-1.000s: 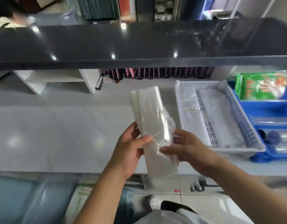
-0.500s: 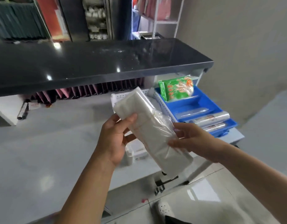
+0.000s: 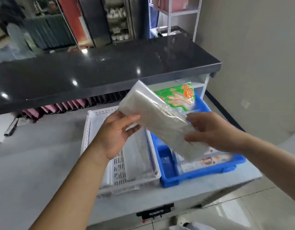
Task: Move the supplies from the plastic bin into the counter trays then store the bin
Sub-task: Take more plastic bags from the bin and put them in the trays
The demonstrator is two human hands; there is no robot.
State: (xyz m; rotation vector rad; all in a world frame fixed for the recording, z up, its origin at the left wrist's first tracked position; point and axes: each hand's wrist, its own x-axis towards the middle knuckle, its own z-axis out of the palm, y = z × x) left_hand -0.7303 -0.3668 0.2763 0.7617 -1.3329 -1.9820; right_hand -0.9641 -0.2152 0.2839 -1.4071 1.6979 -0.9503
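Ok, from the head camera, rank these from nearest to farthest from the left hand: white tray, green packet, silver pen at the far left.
1. White tray: directly under the left hand.
2. Green packet: to its right and further back, at the rear of the blue tray.
3. Silver pen: far to its left, on the counter under the dark shelf.

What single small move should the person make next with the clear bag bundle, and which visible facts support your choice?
Probably lower the bundle of clear plastic bags into the blue tray. Both the left hand and right hand hold it in the air, mostly above that tray. The white perforated tray beside it is an alternative, since it already holds similar clear packs.
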